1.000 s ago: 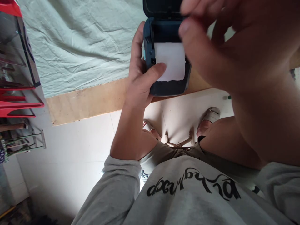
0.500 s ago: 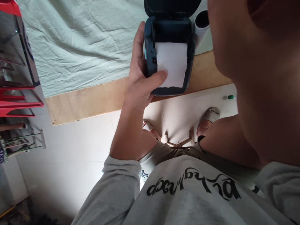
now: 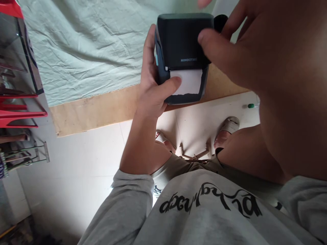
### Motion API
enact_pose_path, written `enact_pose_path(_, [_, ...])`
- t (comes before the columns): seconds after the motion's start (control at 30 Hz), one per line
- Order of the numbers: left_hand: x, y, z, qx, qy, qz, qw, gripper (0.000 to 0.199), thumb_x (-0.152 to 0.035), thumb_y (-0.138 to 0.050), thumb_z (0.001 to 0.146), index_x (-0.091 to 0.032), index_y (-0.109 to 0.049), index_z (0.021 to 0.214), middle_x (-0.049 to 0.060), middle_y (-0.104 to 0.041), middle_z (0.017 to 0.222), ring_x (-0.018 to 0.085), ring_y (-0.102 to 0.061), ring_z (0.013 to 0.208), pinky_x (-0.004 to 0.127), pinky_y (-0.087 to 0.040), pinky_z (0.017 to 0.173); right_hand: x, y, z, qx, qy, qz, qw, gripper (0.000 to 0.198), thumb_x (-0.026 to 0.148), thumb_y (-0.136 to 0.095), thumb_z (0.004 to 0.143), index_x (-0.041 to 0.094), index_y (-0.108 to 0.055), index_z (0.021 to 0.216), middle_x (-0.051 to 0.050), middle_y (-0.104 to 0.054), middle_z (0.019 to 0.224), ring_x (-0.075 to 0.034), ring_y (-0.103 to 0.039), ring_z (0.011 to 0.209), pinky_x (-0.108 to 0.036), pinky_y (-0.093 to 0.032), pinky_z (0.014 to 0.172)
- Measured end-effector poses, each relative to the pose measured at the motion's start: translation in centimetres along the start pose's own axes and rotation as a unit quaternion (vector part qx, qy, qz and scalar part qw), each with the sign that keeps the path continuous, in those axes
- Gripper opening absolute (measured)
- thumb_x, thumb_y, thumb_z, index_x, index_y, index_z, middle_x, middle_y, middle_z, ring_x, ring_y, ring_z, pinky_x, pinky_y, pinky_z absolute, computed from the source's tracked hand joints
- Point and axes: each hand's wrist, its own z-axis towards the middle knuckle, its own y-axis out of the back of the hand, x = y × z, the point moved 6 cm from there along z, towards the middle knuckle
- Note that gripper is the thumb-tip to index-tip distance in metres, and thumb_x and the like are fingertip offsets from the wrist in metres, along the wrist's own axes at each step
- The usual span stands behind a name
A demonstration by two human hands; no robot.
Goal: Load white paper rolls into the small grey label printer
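A dark blue label printer (image 3: 160, 64) is gripped in my left hand (image 3: 154, 88) above the table's front edge. My fingers wrap its left side, and the thumb presses on the strip of white paper (image 3: 191, 81) coming out at the near end. The printer's black lid (image 3: 181, 39), with light lettering on it, lies down over the body; whether it is latched I cannot tell. At the lid's right side is my right hand (image 3: 237, 51), fingers apart, its thumb at or just over the lid's edge. Part of that hand runs out of view at the top.
A pale green cloth (image 3: 89, 44) covers the table, leaving a wooden edge (image 3: 102, 109) bare. Beside the printer stands a cylinder with a dark end (image 3: 220, 22), partly behind my right hand. Red plastic stools (image 3: 20, 114) are at the left. A small green object (image 3: 251, 105) lies on the floor.
The printer's lid has swung down from upright and now covers the inside and the upper part of the paper. My right hand has come to the lid; my left hand keeps its hold.
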Motion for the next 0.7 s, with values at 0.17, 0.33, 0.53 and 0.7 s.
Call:
enact_pose_path(0.17, [0.1, -0.6, 0.0, -0.004, 0.012, -0.033, 0.999, 0.041, -0.014, -0.048, 0.060, -0.026, -0.035, 0.097, 0.000, -0.044, 0.100, 0.017, -0.043, 0.100, 0.026, -0.043, 0.078, 4.1, -0.8, 0.2, 0.109, 0.067, -0.181, 0.975, 0.049, 0.050, -0.017, 0.065, 0.039, -0.037, 0.109, 0.016, -0.042, 0.086, 0.013, -0.027, 0.076, -0.009, -0.026, 0.085])
enact_pose_path(0.33, [0.0, -0.3, -0.1, -0.070, 0.021, -0.029, 0.997, 0.024, -0.022, -0.036, 0.073, -0.022, -0.033, 0.097, 0.002, -0.043, 0.096, 0.014, -0.046, 0.094, 0.024, -0.042, 0.075, 4.6, -0.9, 0.2, 0.102, 0.119, -0.165, 0.974, 0.052, 0.053, -0.016, 0.066, 0.034, -0.043, 0.107, 0.018, -0.041, 0.097, 0.012, -0.031, 0.081, -0.009, -0.027, 0.093])
enact_pose_path(0.53, [0.5, -0.1, 0.0, -0.073, 0.055, -0.016, 0.996, 0.023, -0.023, -0.038, 0.071, -0.028, -0.031, 0.093, 0.001, -0.044, 0.086, 0.012, -0.050, 0.079, 0.019, -0.038, 0.055, 4.5, -0.9, 0.1, 0.104, 0.119, -0.150, 0.976, 0.047, 0.052, -0.019, 0.067, 0.035, -0.042, 0.104, 0.021, -0.036, 0.105, 0.013, -0.034, 0.090, -0.002, -0.029, 0.092])
enact_pose_path(0.7, [0.6, -0.2, 0.0, -0.073, 0.054, -0.027, 0.996, 0.023, -0.021, -0.037, 0.071, -0.026, -0.031, 0.093, 0.002, -0.044, 0.084, 0.011, -0.050, 0.074, 0.018, -0.037, 0.051, 5.1, -1.1, 0.0, 0.111, 0.141, -0.146, 0.973, 0.050, 0.047, -0.015, 0.064, 0.033, -0.040, 0.105, 0.023, -0.032, 0.108, 0.013, -0.036, 0.096, 0.003, -0.030, 0.092])
